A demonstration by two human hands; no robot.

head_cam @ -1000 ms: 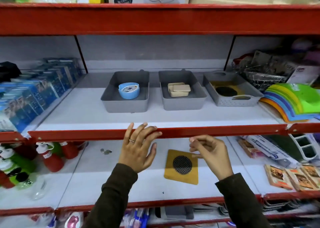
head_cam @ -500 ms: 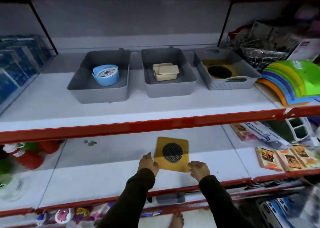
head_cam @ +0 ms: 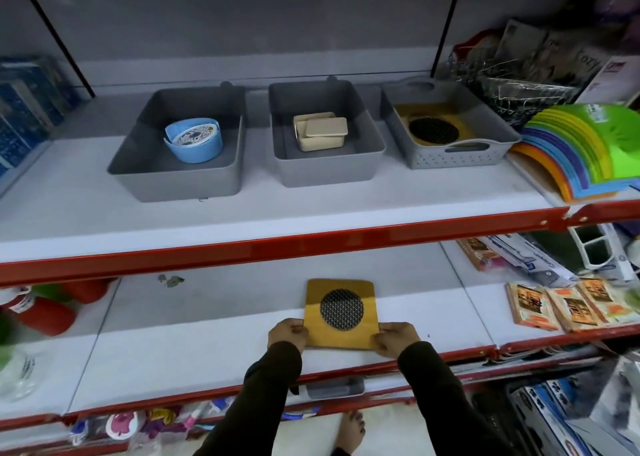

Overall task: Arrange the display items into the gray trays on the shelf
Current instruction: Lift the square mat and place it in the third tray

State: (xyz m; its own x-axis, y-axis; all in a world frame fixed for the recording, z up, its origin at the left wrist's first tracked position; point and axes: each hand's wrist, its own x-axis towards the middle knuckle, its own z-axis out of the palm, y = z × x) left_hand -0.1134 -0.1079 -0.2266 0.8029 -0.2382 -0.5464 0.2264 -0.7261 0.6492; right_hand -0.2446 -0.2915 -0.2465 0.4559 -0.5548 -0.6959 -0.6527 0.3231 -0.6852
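Observation:
A yellow square mat with a black mesh disc (head_cam: 341,312) lies on the lower shelf. My left hand (head_cam: 287,331) grips its near left corner and my right hand (head_cam: 396,338) grips its near right corner. On the upper shelf stand three gray trays. The left tray (head_cam: 138,171) holds a blue round container (head_cam: 194,142). Beige boxes (head_cam: 320,135) sit in the middle tray (head_cam: 287,168). The right perforated tray (head_cam: 446,157) holds another yellow mat with a mesh disc (head_cam: 433,130).
The red shelf lip (head_cam: 277,247) runs between the mat and the trays. Rainbow-coloured plastic pieces (head_cam: 588,150) and wire racks (head_cam: 512,88) crowd the upper right. Red bottles (head_cam: 45,313) stand lower left, packets (head_cam: 568,303) lower right, blue boxes (head_cam: 24,116) upper left.
Both hands dropped from the red shelf lip to the lower shelf and took hold of the yellow mat's near corners. The view tilted downward.

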